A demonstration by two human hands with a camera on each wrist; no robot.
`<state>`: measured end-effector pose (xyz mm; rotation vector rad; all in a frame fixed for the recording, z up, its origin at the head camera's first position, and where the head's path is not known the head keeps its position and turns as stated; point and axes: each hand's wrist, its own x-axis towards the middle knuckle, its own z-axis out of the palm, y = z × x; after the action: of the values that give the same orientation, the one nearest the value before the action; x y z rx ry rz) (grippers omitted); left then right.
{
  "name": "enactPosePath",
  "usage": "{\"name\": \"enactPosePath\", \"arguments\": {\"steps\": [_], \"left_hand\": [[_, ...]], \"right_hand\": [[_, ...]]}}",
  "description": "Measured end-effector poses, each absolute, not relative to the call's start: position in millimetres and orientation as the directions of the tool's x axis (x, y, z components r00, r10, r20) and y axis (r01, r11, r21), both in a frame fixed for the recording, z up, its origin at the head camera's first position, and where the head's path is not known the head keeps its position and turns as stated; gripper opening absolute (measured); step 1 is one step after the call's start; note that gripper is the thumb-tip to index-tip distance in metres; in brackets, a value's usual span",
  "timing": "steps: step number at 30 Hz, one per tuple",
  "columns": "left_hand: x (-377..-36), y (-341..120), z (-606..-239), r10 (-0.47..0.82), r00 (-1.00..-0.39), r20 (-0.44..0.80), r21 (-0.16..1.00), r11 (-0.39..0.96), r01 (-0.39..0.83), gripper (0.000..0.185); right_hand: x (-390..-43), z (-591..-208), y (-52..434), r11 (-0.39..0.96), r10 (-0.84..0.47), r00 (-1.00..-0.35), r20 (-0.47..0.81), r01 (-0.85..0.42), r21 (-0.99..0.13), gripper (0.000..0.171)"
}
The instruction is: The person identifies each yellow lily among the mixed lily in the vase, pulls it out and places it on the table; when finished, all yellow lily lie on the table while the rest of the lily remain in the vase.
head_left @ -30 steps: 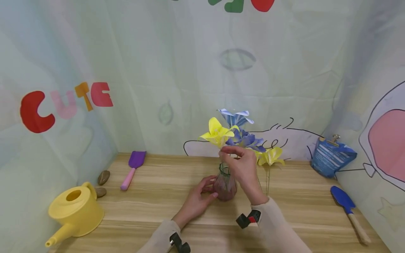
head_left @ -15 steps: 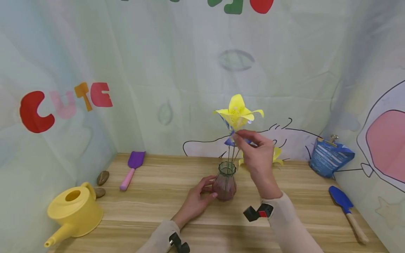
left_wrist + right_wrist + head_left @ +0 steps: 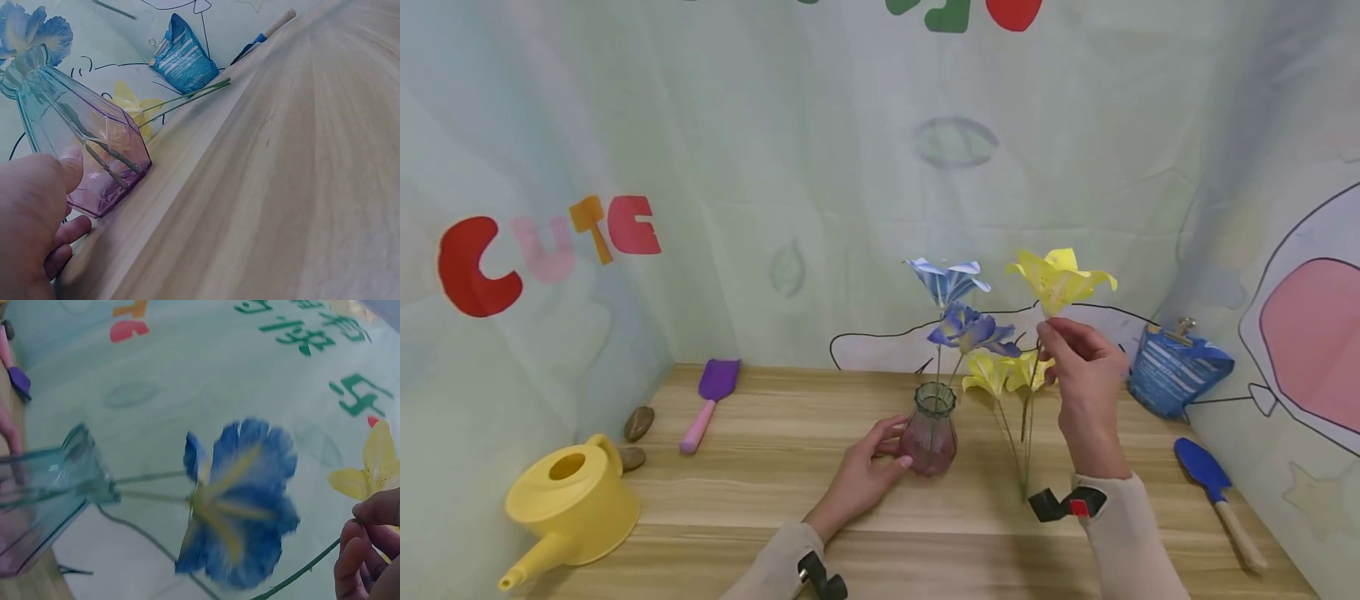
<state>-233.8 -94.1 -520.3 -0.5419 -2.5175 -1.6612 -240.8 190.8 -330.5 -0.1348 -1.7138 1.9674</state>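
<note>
- My left hand (image 3: 867, 475) rests on the bench (image 3: 760, 492), fingers curled round the base of the glass vase (image 3: 930, 429); the left wrist view shows the thumb (image 3: 70, 169) pressed against the glass.
- The vase stands upright near the middle of the bench and holds two blue paper flowers (image 3: 958, 308) on thin stems.
- My right hand (image 3: 1082, 375) is raised to the right of the vase, well clear of it, pinching the stem of a yellow paper flower (image 3: 1060, 279) just under the bloom.
- Further yellow flowers (image 3: 1000, 371) stand between the vase and my right hand; what supports them I cannot tell.
- Left edge: yellow watering can (image 3: 568, 504), two stones (image 3: 638, 423), purple trowel (image 3: 709, 400).
- Right edge: blue bag (image 3: 1176, 379), blue trowel (image 3: 1213, 492).
</note>
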Motion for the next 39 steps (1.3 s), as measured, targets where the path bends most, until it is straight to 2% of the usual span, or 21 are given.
{"name": "enactPosePath", "arguments": {"steps": [6, 13, 21, 29, 34, 39], "left_hand": [[-233.1, -94.9, -521.0, 0.241, -0.936, 0.256, 0.878, 0.347, 0.330, 0.057], [-232.1, -95.9, -520.8, 0.250, -0.938, 0.240, 0.883, 0.346, 0.318, 0.058], [-232.7, -96.9, -521.4, 0.250, -0.940, 0.234, 0.886, 0.342, 0.312, 0.059], [-232.2, -96.5, -520.5, 0.253, -0.940, 0.231, 0.882, 0.354, 0.312, 0.059], [-232.4, -95.8, -519.0, 0.256, -0.940, 0.224, 0.882, 0.356, 0.308, 0.058], [-233.9, -95.5, -518.8, 0.258, -0.940, 0.225, 0.885, 0.350, 0.308, 0.059]], "right_hand": [[-249.1, -356.4, 213.2, -0.092, 0.512, -0.854, 0.094, -0.164, -0.982, 0.022], [-255.6, -387.5, 229.1, -0.124, 0.554, -0.832, -0.031, -0.045, -0.991, 0.005], [-269.3, -433.3, 248.0, -0.186, 0.574, -0.808, -0.135, 0.032, -0.982, 0.023], [-277.7, -466.7, 258.6, -0.256, 0.545, -0.799, -0.254, 0.130, -0.958, 0.029], [-276.1, -475.4, 262.7, -0.244, 0.528, -0.794, -0.300, 0.196, -0.950, 0.029], [-271.2, -479.1, 267.1, -0.186, 0.498, -0.820, -0.283, 0.217, -0.958, 0.032]]}}
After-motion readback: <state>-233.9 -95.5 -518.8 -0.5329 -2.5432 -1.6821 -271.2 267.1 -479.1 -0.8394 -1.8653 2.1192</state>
